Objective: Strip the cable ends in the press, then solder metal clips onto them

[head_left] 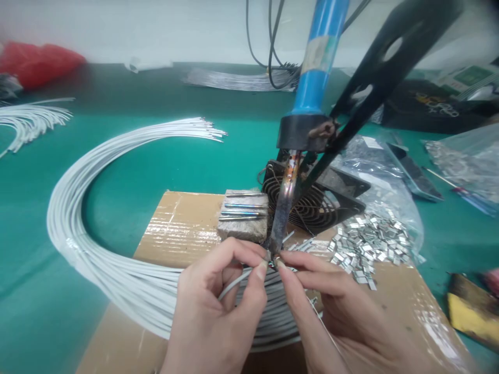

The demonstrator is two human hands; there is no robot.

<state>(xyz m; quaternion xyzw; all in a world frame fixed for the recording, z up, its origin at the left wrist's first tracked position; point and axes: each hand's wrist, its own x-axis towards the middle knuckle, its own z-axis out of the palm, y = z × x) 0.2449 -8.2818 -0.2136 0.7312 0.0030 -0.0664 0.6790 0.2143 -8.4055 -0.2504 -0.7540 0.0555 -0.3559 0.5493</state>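
Note:
Both hands meet below the tip of a soldering iron (284,208), whose blue handle is clamped to a black stand. My left hand (222,301) is closed, pinching the end of a white wire (235,282) between thumb and forefinger. My right hand (327,306) is closed in a pinch on a small metal piece, mostly hidden by the fingertips. A thin silvery strand (325,330) runs along this hand; where it ends I cannot make out. Beneath the hands lies a curved bundle of white wires (66,208). Whether the iron tip touches the pinched parts is unclear.
Cardboard (171,223) covers part of the green table. Behind the hands stand a block with metal rods (244,228) and a black fan (312,202). Small metal clips (370,244) are heaped at right beside a plastic bag (374,166). A yellow sponge (470,314) lies far right.

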